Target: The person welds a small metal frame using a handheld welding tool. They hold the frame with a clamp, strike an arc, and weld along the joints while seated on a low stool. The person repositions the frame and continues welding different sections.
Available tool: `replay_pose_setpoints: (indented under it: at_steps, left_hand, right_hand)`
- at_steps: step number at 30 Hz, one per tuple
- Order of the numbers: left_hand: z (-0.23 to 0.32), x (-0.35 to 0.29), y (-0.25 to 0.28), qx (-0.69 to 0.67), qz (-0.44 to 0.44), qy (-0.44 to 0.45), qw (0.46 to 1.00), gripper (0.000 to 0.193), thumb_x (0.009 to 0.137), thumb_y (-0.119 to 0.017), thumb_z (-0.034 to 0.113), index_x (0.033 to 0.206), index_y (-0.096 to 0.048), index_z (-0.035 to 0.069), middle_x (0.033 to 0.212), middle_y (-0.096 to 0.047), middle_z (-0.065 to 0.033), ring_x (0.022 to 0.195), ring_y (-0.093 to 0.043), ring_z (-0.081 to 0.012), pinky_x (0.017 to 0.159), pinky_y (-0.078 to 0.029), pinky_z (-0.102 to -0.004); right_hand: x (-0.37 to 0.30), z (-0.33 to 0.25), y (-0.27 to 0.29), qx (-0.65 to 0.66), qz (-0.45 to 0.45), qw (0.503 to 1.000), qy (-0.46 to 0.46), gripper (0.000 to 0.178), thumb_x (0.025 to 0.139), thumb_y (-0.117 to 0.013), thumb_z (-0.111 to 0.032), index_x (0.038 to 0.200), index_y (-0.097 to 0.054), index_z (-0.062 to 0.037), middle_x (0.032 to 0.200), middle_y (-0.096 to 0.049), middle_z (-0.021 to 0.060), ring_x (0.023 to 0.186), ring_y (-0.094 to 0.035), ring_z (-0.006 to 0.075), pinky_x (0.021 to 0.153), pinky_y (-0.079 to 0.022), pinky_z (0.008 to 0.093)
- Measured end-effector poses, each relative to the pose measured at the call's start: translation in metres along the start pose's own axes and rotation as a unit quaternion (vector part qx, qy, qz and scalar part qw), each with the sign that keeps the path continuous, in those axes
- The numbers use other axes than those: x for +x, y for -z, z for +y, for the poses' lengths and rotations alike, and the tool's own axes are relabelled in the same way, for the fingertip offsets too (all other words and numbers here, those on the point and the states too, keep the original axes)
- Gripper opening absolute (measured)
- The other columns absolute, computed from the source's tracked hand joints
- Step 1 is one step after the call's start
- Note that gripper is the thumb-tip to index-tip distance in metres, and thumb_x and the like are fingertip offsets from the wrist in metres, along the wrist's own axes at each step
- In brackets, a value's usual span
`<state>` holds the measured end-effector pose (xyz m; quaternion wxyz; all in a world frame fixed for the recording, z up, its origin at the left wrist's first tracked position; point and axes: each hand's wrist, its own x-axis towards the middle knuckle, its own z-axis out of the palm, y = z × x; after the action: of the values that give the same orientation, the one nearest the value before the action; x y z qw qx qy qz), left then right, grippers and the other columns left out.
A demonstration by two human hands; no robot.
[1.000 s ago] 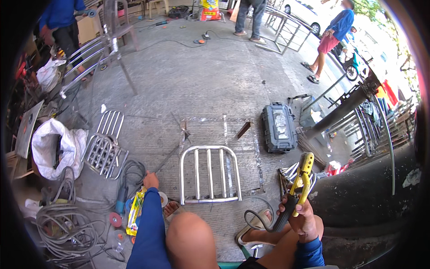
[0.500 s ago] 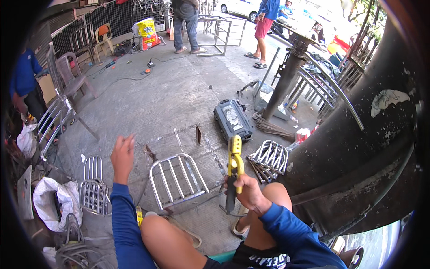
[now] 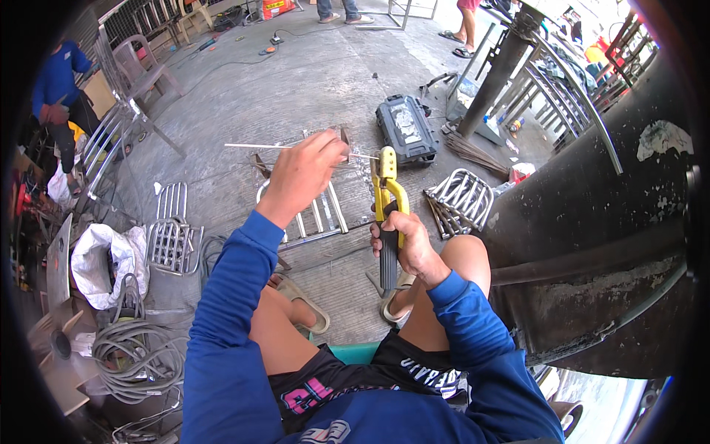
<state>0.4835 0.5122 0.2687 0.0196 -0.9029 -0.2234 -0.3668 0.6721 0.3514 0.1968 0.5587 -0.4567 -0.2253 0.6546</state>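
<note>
My right hand (image 3: 413,248) is wrapped around the black handle and yellow lever of a welding electrode holder (image 3: 385,166), held upright above my knees. My left hand (image 3: 307,176) pinches a thin, pale welding rod (image 3: 248,146). One end of the rod points left past the hand; the other meets the side of the holder's yellow head, and whether the jaws grip it I cannot tell. Beyond and below the left hand, a chrome tube frame with several bars (image 3: 334,209) lies on the concrete floor, partly hidden by that hand and sleeve.
A grey hard case (image 3: 407,129) lies ahead, with stacked chrome frames (image 3: 462,196) to its near right. A thick dark column (image 3: 592,274) fills the right side. Left are a white sack (image 3: 111,263), coiled cable (image 3: 140,355) and a person in blue (image 3: 63,89).
My left hand was raised with no rod visible; now it has moved right and brings a welding rod against the electrode holder's head. The view has tilted down.
</note>
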Motion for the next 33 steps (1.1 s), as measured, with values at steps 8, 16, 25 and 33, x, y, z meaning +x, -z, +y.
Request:
replay_pose_setpoints:
  at_steps: [8, 16, 25, 33]
  left_hand:
    - [-0.016, -0.002, -0.02, 0.013, -0.043, -0.028, 0.999, 0.021, 0.087, -0.077, 0.004, 0.106, -0.073, 0.01, 0.108, -0.07, -0.0029, 0.1, -0.073, -0.0254, 0.075, -0.062, -0.0397]
    - [-0.026, 0.002, -0.025, 0.023, -0.079, -0.072, 0.994, 0.04, 0.074, -0.077, -0.003, 0.111, -0.074, 0.011, 0.115, -0.07, -0.0001, 0.107, -0.071, -0.0221, 0.077, -0.064, -0.0369]
    - [-0.031, -0.005, -0.028, 0.048, -0.078, -0.11, 0.99, 0.033, 0.082, -0.072, 0.002, 0.113, -0.073, 0.013, 0.115, -0.068, 0.0036, 0.107, -0.068, -0.0172, 0.074, -0.065, -0.0327]
    - [0.023, 0.006, 0.052, -0.165, 0.111, -0.077, 0.977, 0.028, 0.094, -0.079, 0.015, 0.119, -0.076, 0.005, 0.131, -0.074, -0.0088, 0.092, -0.075, -0.0246, 0.072, -0.061, -0.0361]
  right_hand:
    - [0.006, -0.006, 0.005, 0.0, -0.016, 0.999, -0.029, 0.048, 0.084, -0.058, -0.017, 0.13, -0.058, -0.0008, 0.086, -0.063, 0.0107, 0.067, -0.059, 0.0209, 0.062, -0.053, 0.0377]
    - [0.009, -0.009, 0.004, -0.006, -0.012, 0.998, -0.055, 0.047, 0.085, -0.058, -0.019, 0.129, -0.059, -0.0028, 0.087, -0.063, 0.01, 0.068, -0.059, 0.0211, 0.064, -0.053, 0.0385]
    - [0.009, -0.009, 0.004, -0.017, -0.016, 0.997, -0.079, 0.047, 0.086, -0.06, -0.028, 0.127, -0.059, -0.0047, 0.088, -0.063, 0.0083, 0.073, -0.062, 0.0216, 0.071, -0.054, 0.0384]
    - [0.0, -0.008, -0.001, 0.008, 0.072, 0.997, 0.005, 0.042, 0.094, -0.07, -0.039, 0.122, -0.058, -0.0093, 0.094, -0.065, 0.007, 0.078, -0.066, 0.0229, 0.074, -0.056, 0.0405]
